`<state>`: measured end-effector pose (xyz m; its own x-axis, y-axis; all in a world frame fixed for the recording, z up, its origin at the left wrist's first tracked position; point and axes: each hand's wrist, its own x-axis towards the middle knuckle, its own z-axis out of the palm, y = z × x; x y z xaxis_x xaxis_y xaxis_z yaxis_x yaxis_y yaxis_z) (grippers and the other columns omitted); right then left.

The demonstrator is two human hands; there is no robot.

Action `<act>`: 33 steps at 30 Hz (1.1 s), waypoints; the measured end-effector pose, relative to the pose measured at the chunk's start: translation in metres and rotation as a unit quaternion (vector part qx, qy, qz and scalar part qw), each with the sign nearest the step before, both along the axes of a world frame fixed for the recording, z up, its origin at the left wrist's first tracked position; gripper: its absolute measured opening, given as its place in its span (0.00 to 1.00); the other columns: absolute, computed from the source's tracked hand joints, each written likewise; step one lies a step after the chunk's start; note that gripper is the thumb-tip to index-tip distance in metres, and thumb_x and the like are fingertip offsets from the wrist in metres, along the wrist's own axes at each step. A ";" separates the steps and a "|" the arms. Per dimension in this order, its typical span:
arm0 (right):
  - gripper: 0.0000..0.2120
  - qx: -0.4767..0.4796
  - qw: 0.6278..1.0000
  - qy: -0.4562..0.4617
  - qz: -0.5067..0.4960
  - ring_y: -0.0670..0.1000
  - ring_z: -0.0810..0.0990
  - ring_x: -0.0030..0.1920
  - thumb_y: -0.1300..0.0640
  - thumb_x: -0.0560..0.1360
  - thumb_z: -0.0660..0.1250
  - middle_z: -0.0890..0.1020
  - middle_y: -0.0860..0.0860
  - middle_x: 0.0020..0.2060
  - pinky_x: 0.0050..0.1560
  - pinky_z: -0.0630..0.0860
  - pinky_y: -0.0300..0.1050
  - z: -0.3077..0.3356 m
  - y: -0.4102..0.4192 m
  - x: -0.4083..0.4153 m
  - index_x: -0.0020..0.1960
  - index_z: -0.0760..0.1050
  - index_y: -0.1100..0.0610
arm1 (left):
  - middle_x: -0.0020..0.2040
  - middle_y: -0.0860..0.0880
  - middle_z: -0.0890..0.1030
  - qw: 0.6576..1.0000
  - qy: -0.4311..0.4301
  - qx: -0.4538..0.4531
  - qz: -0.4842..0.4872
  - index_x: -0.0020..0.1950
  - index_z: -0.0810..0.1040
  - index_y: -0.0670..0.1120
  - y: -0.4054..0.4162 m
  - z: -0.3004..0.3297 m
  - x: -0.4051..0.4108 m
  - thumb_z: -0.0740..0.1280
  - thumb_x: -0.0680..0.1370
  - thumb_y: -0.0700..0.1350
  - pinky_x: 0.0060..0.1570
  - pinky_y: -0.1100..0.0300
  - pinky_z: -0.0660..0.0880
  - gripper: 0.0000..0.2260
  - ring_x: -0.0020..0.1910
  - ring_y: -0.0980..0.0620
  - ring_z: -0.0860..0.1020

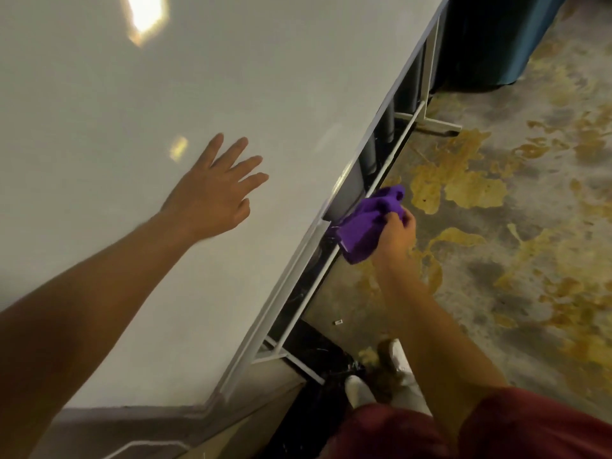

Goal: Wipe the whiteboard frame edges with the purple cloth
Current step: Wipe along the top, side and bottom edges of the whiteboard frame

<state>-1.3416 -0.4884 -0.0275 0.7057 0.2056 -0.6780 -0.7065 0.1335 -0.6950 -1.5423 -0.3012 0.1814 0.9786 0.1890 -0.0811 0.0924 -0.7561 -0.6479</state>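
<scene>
A large whiteboard [132, 94] fills the left and centre of the head view. Its pale metal bottom frame edge [284, 286] runs diagonally from lower left to upper right. My left hand [215, 190] lies flat on the board surface with fingers spread. My right hand [395, 236] grips a bunched purple cloth [367, 223] and presses it against the thin white rail [387, 164] just below the frame edge, near the middle of its length.
The whiteboard stand's white foot [437, 122] juts onto the mottled grey and yellow floor [496, 226]. A dark teal curtain or bin [486, 41] stands at the upper right. My white shoes [394, 376] and red shorts [496, 429] are at the bottom. A small scrap [337, 323] lies on the floor.
</scene>
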 end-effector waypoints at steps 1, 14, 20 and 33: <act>0.14 -0.041 0.999 -0.029 0.005 0.56 0.79 0.59 0.61 0.76 0.66 0.80 0.51 0.57 0.63 0.77 0.56 -0.005 -0.006 0.007 0.60 0.75 0.49 | 0.82 0.44 0.68 1.000 -0.006 -0.003 -0.004 0.80 0.72 0.49 0.001 0.000 -0.001 0.59 0.84 0.52 0.84 0.36 0.48 0.24 0.84 0.37 0.59; 0.16 0.030 0.964 0.048 0.261 0.55 0.77 0.57 0.51 0.76 0.66 0.77 0.48 0.54 0.62 0.74 0.60 -0.010 0.024 -0.076 0.63 0.70 0.43 | 0.81 0.43 0.69 1.000 -0.021 0.013 0.019 0.77 0.74 0.48 -0.002 -0.012 0.013 0.54 0.83 0.55 0.83 0.33 0.47 0.25 0.84 0.36 0.59; 0.26 0.057 0.970 0.072 0.224 0.56 0.72 0.67 0.45 0.78 0.67 0.72 0.50 0.68 0.70 0.68 0.61 -0.002 0.043 -0.061 0.74 0.65 0.41 | 0.82 0.43 0.68 0.999 -0.016 0.014 0.029 0.76 0.75 0.48 -0.003 -0.015 0.012 0.52 0.83 0.56 0.83 0.32 0.47 0.26 0.84 0.36 0.58; 0.21 0.008 0.978 -0.027 0.206 0.52 0.79 0.58 0.47 0.82 0.62 0.78 0.46 0.58 0.63 0.75 0.55 -0.008 0.034 -0.118 0.74 0.66 0.42 | 0.82 0.42 0.68 0.999 -0.027 0.016 0.005 0.76 0.75 0.47 0.000 -0.018 0.002 0.54 0.83 0.55 0.81 0.30 0.47 0.25 0.84 0.35 0.57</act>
